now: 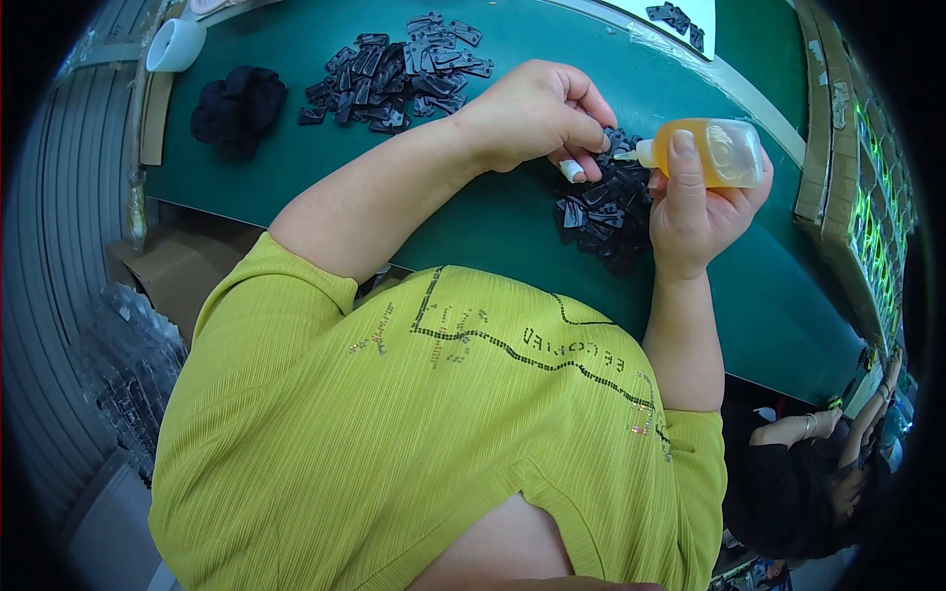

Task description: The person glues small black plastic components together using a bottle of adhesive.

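Observation:
My right hand is wrapped round a clear squeeze bottle of amber liquid, tilted on its side with the narrow nozzle pointing left. Close to that nozzle tip, my left hand pinches a small black plastic part, mostly hidden by the fingers. White tape covers one left fingertip. Whether nozzle and part touch, I cannot tell. Beneath both hands lies a pile of black plastic parts, loosely heaped on the green table.
A larger heap of flat black parts lies at the far left, beside a crumpled black cloth and a white roll. More parts rest on a white sheet at the back. Cardboard edges the right; another person sits there.

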`<action>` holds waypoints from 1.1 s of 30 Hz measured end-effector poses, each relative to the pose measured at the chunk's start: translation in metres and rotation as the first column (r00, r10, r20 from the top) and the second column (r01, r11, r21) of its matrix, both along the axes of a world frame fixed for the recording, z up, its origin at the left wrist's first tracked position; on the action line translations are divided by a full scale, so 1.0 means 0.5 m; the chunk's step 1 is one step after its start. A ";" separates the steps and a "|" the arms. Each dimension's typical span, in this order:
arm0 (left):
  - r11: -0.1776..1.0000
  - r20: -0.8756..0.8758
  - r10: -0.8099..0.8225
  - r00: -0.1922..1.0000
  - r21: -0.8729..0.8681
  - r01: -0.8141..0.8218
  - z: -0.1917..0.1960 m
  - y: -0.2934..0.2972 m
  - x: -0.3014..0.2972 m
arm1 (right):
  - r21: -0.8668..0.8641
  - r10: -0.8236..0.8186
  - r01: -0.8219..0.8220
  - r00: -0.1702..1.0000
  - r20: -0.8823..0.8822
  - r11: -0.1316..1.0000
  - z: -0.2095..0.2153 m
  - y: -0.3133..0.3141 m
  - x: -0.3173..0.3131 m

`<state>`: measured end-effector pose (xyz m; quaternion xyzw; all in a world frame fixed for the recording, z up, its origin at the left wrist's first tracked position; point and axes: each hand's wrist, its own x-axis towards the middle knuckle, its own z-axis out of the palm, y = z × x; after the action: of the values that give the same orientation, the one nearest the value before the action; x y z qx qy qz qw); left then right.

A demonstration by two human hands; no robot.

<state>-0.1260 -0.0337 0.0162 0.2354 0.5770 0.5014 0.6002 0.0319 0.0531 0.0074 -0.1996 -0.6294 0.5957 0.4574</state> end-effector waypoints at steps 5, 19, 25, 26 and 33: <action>1.000 -0.010 0.002 1.000 -0.005 -0.002 -0.001 0.000 0.002 | 0.088 -0.006 0.005 1.000 0.021 0.996 -0.007 0.001 0.002; 1.000 0.016 0.021 1.000 0.003 -0.021 0.005 0.000 -0.004 | -0.202 -0.091 0.059 0.985 -0.149 0.978 0.013 0.044 0.000; 0.947 -0.286 0.292 0.913 0.223 -0.233 -0.010 0.073 -0.093 | -0.316 -0.135 0.076 0.977 -0.167 0.946 0.018 0.047 -0.003; 0.929 -0.380 0.343 0.859 0.273 -0.250 -0.023 0.099 -0.129 | -0.308 -0.125 0.069 0.978 -0.165 0.949 0.019 0.044 -0.005; 0.951 -0.774 0.292 0.561 0.172 -0.258 0.039 0.115 -0.211 | -0.306 -0.080 0.022 0.981 -0.178 0.952 0.019 0.053 0.000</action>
<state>-0.2314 0.0238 0.0354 0.3511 0.8018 0.4436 0.1925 0.0317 0.0796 0.0171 -0.2261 -0.4794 0.6890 0.4942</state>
